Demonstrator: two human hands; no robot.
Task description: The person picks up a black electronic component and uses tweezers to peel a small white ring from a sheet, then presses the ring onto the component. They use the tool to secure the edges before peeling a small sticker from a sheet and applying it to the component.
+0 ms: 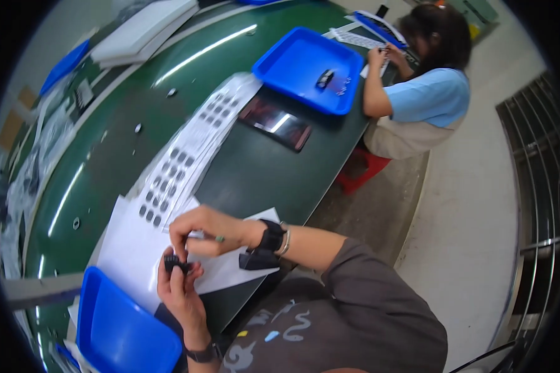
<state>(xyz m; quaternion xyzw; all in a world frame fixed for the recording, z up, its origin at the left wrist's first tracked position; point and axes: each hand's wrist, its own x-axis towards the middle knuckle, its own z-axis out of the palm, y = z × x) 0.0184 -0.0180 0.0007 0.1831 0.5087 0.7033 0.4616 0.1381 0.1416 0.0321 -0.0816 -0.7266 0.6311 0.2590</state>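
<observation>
My left hand (pixel 179 292) is closed on a small black part (pixel 177 265), held between thumb and fingers above white paper (pixel 127 248). Just over it, my right hand (pixel 208 231) is closed, its fingertips reaching down to the black part. A slim tool with a green end (pixel 219 239) sticks out of the right hand's grip; its exact kind is hidden by the fingers. Beyond the hands lie white sheets (pixel 190 140) bearing rows of dark grey rounded pads (pixel 157 193). A black block-like object (pixel 258 260) shows beside my right wrist.
An empty-looking blue tray (pixel 121 332) sits at lower left. Another blue tray (pixel 280 53) holds a black part and small bits. A dark phone-like slab (pixel 275 123) lies before it. Small rings dot the green table (pixel 121 93). A co-worker (pixel 426 93) sits at the far right.
</observation>
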